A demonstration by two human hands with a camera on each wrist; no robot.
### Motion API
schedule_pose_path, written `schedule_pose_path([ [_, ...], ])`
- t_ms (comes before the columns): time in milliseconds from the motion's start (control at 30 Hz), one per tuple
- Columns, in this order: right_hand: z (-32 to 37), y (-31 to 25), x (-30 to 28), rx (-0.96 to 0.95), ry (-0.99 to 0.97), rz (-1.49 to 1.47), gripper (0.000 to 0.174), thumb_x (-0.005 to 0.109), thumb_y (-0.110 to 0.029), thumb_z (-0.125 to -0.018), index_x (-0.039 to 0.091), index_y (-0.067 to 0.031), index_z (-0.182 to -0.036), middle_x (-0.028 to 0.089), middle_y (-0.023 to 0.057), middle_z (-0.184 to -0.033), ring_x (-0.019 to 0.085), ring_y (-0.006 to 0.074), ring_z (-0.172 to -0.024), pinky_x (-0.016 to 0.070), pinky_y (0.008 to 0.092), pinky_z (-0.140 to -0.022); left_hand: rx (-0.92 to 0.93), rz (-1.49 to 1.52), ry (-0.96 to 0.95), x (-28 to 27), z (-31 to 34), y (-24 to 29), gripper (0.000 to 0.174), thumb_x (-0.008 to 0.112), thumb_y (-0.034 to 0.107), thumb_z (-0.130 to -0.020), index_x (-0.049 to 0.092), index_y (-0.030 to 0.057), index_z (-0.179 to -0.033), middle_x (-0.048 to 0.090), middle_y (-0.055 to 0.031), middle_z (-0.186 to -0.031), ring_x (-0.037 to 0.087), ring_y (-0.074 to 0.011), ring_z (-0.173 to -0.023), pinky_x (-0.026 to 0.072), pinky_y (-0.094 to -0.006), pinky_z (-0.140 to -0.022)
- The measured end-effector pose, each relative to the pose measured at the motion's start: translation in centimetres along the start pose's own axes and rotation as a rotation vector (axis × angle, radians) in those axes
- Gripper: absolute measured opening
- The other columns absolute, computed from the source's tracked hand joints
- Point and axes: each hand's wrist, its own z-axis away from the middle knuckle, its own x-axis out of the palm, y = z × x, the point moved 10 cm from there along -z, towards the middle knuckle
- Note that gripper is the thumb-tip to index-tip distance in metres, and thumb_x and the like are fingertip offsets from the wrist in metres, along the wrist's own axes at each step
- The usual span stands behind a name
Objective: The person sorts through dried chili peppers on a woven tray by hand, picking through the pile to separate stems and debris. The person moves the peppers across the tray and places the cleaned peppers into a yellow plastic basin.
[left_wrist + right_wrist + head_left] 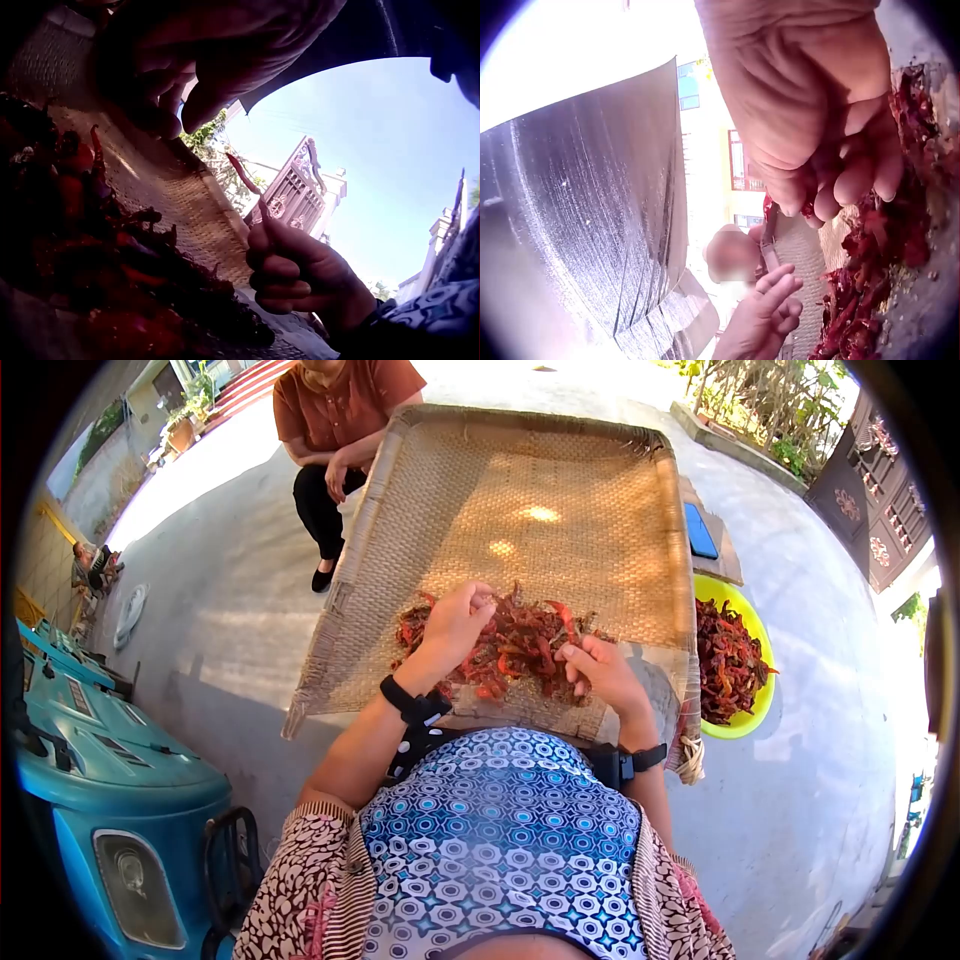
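The pepper (242, 175) I was watching from way off was a skinny, slightly bent red one, pinched at one end in the right hand (603, 670), with its free tip poking up. The pile of peppers (520, 645) I had on my feed was a messy, tangled heap of shriveled pods, bright red through dark brownish, spread across the near end of the woven tray (600, 490), with the left hand (458, 628) over it, fingers loosely bent.

Texts, labels, brands, numbers and signs: none legible in the head, left wrist or right wrist view.
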Motion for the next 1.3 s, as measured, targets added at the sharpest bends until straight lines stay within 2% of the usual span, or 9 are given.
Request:
schedule_pose_path([
  [100,1.4,-1.0,-5.9,-0.12,0.26,-0.209,0.027,0.053,-0.027,-0.099,0.062,-0.0019,-0.098,0.056,-0.0002,-0.07,0.052,0.0075,-0.055,0.043,0.0221,-0.051,0.032,-0.199,0.014,-0.1,-0.7,-2.2,0.03,0.058,0.009,-0.089,0.058,0.0025,-0.119,0.052,-0.0126,-0.101,0.059,-0.027,-0.084,0.0496,-0.0392,-0.074],
  [233,4.2,-1.5,-12.5,-0.407,0.498,-0.963,0.03,0.051,-0.031,-0.1,0.059,-0.0053,-0.112,0.056,-0.001,-0.081,0.051,0.0085,-0.064,0.0448,0.0254,-0.059,0.099,-0.354,-0.025,0.8,-0.6,-1.8,0.029,0.056,0.007,-0.085,0.062,0.0138,-0.112,0.051,-0.0155,-0.101,0.061,-0.0336,-0.083,0.0507,-0.0432,-0.072],
  [333,3.8,-0.2,-11.9,-0.331,0.46,-0.937,0.033,0.049,-0.032,-0.1,0.057,-0.0055,-0.118,0.057,-0.0008,-0.087,0.051,0.0091,-0.069,0.0446,0.0263,-0.061,0.045,-0.401,-0.101,1.1,-1.0,-2.3,0.013,0.058,0.011,-0.089,0.062,0.0099,-0.101,0.049,-0.0121,-0.103,0.059,-0.0317,-0.085,0.0494,-0.0414,-0.073],
  [567,0.8,-1.5,-3.3,-0.167,0.186,-0.176,0.027,0.054,-0.025,-0.098,0.058,-0.0039,-0.116,0.061,0.0019,-0.085,0.054,0.0078,-0.063,0.046,0.0226,-0.058,0.163,-0.322,0.04,-1.4,0.3,0.9,0.01,0.06,0.016,-0.089,0.061,0.008,-0.095,0.057,-0.009,-0.093,0.061,-0.0289,-0.087,0.0486,-0.0404,-0.074],
  [833,-0.2,-2.7,3.8,-0.079,-0.107,0.019,0.028,0.056,-0.026,-0.097,0.058,-0.0033,-0.113,0.059,0.0007,-0.083,0.055,0.0067,-0.065,0.0442,0.0218,-0.056,0.136,-0.051,-0.095,-0.4,2.7,4.5,0.015,0.062,0.017,-0.088,0.063,0.0052,-0.096,0.06,-0.0095,-0.091,0.061,-0.0267,-0.086,0.0479,-0.0376,-0.076],
  [967,-0.4,-0.6,3.9,-0.012,-0.134,0.031,0.024,0.055,-0.027,-0.097,0.061,-0.0033,-0.099,0.058,-0.0009,-0.072,0.055,0.0067,-0.062,0.0442,0.0215,-0.056,0.121,-0.026,-0.13,1.4,3.1,3.6,0.017,0.064,0.018,-0.087,0.061,0.0055,-0.098,0.058,-0.009,-0.092,0.061,-0.0267,-0.086,0.0486,-0.0363,-0.075],
  [1067,-0.3,0.0,-0.2,-0.047,0.034,0.003,0.024,0.054,-0.025,-0.098,0.062,-0.0029,-0.099,0.058,-0.0011,-0.072,0.054,0.0062,-0.061,0.0435,0.0215,-0.054,0.001,-0.308,-0.027,0.1,2.5,1.5,0.024,0.071,0.022,-0.083,0.056,0.0074,-0.094,0.052,-0.0092,-0.098,0.06,-0.0291,-0.081,0.0493,-0.04,-0.069],
  [1133,0.6,-0.4,-4.3,-0.137,0.217,-0.099,0.024,0.053,-0.026,-0.099,0.062,-0.0033,-0.099,0.058,-0.001,-0.071,0.053,0.0063,-0.059,0.0424,0.0212,-0.054,-0.098,-0.421,-0.082,0.7,1.7,-1.0,0.024,0.071,0.023,-0.082,0.056,0.0079,-0.093,0.052,-0.0097,-0.1,0.06,-0.0301,-0.082,0.0494,-0.0407,-0.069],
  [1300,3.9,0.0,-11.8,-0.388,0.558,-0.948,0.025,0.053,-0.026,-0.099,0.059,-0.005,-0.111,0.058,-0.0001,-0.081,0.049,0.0084,-0.062,0.0422,0.0232,-0.059,-0.051,-0.448,-0.053,0.1,1.9,-2.3,0.014,0.065,0.02,-0.084,0.06,0.0086,-0.09,0.053,-0.0131,-0.099,0.061,-0.0346,-0.083,0.0507,-0.0461,-0.069],
])
